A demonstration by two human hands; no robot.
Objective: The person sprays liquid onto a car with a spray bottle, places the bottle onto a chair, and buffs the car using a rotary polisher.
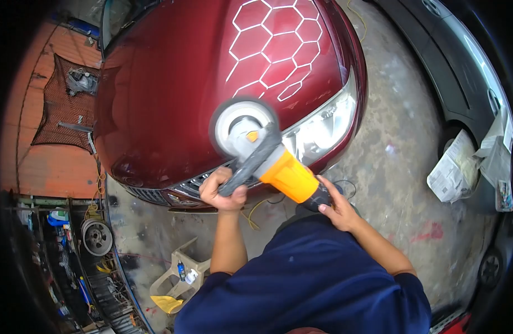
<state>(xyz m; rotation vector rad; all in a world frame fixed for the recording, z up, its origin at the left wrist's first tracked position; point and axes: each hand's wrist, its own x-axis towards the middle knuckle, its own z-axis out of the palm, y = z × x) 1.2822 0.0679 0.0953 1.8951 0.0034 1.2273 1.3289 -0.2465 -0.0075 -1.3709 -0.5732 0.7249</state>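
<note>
Left hand [223, 192] gripping the side handle, right hand [337, 210] clasping the rear of the yellow polisher [267, 158], whose pad is spinning above the red car's bonnet [173, 94] near the headlight [323, 128], polishing apparently midway.

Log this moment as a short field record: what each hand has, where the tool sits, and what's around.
left hand: closed on the polisher's grey side handle
right hand: closed on the rear of the polisher body
polisher: orange and grey, its round pad blurred, over the hood beside the headlight
car hood: dark red, glossy, with white hexagon reflections
headlight: lit bright by reflection
plastic stool: on the floor lower left, with bottles on it
newspaper: taped on the dark car at right
</note>
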